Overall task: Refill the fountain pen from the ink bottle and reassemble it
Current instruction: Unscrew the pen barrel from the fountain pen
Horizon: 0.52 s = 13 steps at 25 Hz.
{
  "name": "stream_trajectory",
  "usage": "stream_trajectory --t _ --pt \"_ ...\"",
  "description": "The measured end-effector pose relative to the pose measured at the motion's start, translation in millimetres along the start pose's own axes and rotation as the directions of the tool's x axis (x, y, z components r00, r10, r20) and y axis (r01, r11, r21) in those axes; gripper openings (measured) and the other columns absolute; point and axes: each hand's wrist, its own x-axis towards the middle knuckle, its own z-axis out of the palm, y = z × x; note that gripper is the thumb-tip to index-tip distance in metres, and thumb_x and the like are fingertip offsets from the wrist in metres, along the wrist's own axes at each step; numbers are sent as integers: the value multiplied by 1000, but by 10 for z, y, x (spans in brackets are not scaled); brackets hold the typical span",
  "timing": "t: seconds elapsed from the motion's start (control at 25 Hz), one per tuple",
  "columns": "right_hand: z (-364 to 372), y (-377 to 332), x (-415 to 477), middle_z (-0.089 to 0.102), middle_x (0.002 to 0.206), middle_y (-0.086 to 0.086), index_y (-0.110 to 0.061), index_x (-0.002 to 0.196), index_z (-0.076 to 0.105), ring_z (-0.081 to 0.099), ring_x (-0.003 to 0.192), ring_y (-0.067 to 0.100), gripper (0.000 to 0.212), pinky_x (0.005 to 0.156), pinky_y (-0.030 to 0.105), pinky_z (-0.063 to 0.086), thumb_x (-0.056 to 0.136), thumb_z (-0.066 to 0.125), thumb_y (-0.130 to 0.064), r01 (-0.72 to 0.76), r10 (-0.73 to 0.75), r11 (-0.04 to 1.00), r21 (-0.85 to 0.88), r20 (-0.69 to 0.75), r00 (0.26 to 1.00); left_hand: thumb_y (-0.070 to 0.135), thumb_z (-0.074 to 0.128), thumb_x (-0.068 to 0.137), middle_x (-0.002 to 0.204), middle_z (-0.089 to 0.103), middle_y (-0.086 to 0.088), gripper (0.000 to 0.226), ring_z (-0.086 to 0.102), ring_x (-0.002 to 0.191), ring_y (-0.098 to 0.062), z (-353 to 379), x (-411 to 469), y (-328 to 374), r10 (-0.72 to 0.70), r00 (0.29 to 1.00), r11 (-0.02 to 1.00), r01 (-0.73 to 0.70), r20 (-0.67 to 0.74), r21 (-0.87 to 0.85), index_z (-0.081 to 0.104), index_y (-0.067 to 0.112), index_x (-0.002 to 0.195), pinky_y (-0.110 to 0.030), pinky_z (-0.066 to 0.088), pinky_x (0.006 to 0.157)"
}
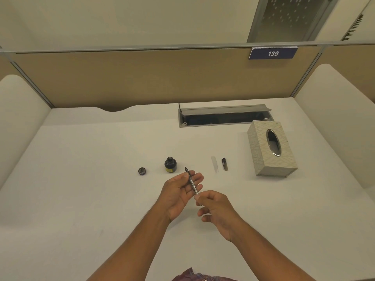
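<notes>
- Both bare forearms reach forward from the bottom edge over the white worktop (81, 179) and meet near its middle.
- The left hand (178, 193) is turned palm up and tilted inward, fingers loosely spread and pointing away from the person. Its grip is partly closed: the thumb presses the pen (191, 180) against the fingers, near the upper part of the pen.
- The pen, without its outer barrel, lies slanted across the left fingers, its dark nib pointing up and away toward the ink bottle (170, 164), its silvery rear end pointing back toward the right hand (217, 209).
- The right hand comes in from the right with the wrist bent slightly. Its thumb and forefinger are pinched together on the rear tip of the pen; the other fingers curl loosely underneath.
- The ink bottle stands upright and open on the worktop, just beyond the nib and not touching it.
- The bottle's dark cap (142, 171) lies to the left of the bottle, apart from it.
- To the right of the hands lie a pale clear pen barrel (214, 164) and, just beside it, a dark pen cap (224, 164).
- A patterned tissue box (271, 151) sits further right.
</notes>
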Motion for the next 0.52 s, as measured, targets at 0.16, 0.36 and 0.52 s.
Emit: stream_trajectory --t 0.16,0.36,0.52 --pt "23 -3 -4 77 91 8 -12 103 77 68 73 24 40 67 36 53 102 52 -43 -57 57 998 0 57 997 11 46 113 124 77 -27 28 77 117 -35 9 1 3 2 1000 1000 -2 -6 -11 64 -7 125 -47 58 102" --pt "43 31 -5 70 84 6 -11 99 76 64 69 22 31 64 34 53 96 65 -40 -2 3 999 -34 13 1000 10 45 113 124 77 -28 29 77 117 -36 -11 -10 24 7 1000 1000 -7 -19 -21 65 -7 124 -47 58 101" --pt "51 -5 -24 75 89 7 -13 101 75 65 70 24 38 65 35 52 97 61 -48 -34 34 999 -36 18 999 10 45 113 123 77 -28 29 77 116 -36 -14 -26 39 14 1000 1000 -15 -22 -26 65 -7 123 -47 59 100"
